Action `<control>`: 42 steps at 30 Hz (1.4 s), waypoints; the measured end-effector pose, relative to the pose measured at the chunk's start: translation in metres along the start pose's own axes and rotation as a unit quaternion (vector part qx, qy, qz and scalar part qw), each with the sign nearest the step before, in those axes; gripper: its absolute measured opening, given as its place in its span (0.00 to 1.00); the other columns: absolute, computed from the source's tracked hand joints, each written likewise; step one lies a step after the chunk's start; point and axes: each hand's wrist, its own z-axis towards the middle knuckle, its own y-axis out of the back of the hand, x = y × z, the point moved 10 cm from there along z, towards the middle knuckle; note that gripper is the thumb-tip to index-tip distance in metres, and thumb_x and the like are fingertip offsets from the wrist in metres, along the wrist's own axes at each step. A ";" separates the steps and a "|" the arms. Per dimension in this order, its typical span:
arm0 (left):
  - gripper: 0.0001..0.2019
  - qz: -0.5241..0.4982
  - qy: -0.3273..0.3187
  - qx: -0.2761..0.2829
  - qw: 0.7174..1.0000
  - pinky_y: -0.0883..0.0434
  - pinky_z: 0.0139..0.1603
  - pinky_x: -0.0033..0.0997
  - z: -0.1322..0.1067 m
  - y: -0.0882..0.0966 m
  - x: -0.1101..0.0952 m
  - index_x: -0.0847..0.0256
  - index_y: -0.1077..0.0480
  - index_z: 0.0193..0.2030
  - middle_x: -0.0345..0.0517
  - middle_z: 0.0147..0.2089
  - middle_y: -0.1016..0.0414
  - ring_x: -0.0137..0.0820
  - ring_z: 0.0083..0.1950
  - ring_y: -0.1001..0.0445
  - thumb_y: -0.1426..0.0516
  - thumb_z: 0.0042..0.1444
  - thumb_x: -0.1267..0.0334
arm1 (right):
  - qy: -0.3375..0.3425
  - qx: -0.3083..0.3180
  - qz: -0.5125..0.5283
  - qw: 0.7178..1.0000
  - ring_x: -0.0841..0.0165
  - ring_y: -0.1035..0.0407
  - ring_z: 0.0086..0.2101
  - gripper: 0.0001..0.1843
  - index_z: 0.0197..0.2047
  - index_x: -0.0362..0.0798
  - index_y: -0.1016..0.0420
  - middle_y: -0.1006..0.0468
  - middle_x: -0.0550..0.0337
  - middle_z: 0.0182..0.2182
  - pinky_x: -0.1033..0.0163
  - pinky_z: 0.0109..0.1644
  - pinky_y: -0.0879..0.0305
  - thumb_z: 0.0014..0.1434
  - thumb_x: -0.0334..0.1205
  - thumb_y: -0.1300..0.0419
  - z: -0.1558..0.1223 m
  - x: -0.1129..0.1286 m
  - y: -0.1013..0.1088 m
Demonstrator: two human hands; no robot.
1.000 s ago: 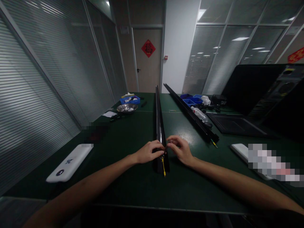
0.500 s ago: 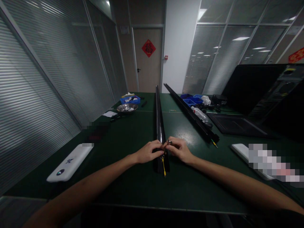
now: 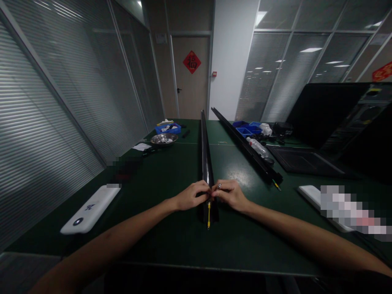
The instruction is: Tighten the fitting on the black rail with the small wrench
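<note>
A long black channel-shaped bar [image 3: 206, 151] runs away from me down the middle of the table. Over its near end, my left hand [image 3: 192, 196] is closed, thumb and fingers pinched together. Facing it from the right, my right hand [image 3: 232, 195] is closed too, its fingertips meeting the left ones; a ring shows on one finger. Whatever lies between the fingertips is small and hidden. Just below them, a short yellow wire [image 3: 209, 214] with a metal end hangs toward me over the bar.
A second black bar [image 3: 248, 149] lies to the right, beside a plastic bottle [image 3: 258, 148] and blue bins [image 3: 245, 131]. At the far left are a metal bowl [image 3: 164, 139] and blue tray [image 3: 168, 129]. White devices [image 3: 92, 210] flank my arms on the green table [image 3: 159, 249].
The wire's lower end has swung slightly left and now hangs straighter. My right fingers have shifted a little, closing in against the left fingertips; my left hand has barely moved.
</note>
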 end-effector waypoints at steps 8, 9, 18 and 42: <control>0.11 0.010 0.008 -0.006 1.000 0.32 0.56 0.35 -0.001 0.000 0.003 0.62 0.26 0.45 0.48 0.46 0.28 0.37 0.51 0.29 0.46 0.68 0.59 | 0.005 -0.042 -0.023 0.999 0.73 0.36 0.23 0.20 0.41 0.46 0.22 0.27 0.59 0.32 0.67 0.26 0.36 0.73 0.50 0.48 -0.001 0.002 0.008; 0.11 0.012 0.010 -0.006 1.000 0.32 0.56 0.35 -0.001 0.000 0.004 0.62 0.26 0.45 0.48 0.46 0.28 0.37 0.50 0.29 0.46 0.68 0.58 | 0.009 -0.045 -0.026 0.999 0.73 0.36 0.22 0.20 0.41 0.46 0.22 0.27 0.59 0.32 0.67 0.26 0.37 0.73 0.51 0.48 -0.001 0.002 0.008; 0.11 0.017 0.005 -0.004 1.000 0.31 0.56 0.37 -0.001 0.000 0.001 0.62 0.26 0.46 0.49 0.46 0.29 0.38 0.51 0.29 0.45 0.68 0.58 | 0.020 -0.033 -0.026 0.999 0.74 0.36 0.22 0.20 0.39 0.46 0.22 0.28 0.59 0.32 0.67 0.26 0.37 0.73 0.50 0.48 -0.001 0.002 0.006; 0.09 0.026 -0.021 0.003 0.999 0.33 0.57 0.38 -0.001 -0.001 -0.003 0.63 0.26 0.45 0.49 0.46 0.27 0.39 0.51 0.30 0.46 0.67 0.62 | 0.059 -0.015 -0.082 0.995 0.67 0.29 0.30 0.16 0.37 0.46 0.20 0.24 0.57 0.30 0.63 0.38 0.32 0.71 0.45 0.44 0.001 0.014 0.002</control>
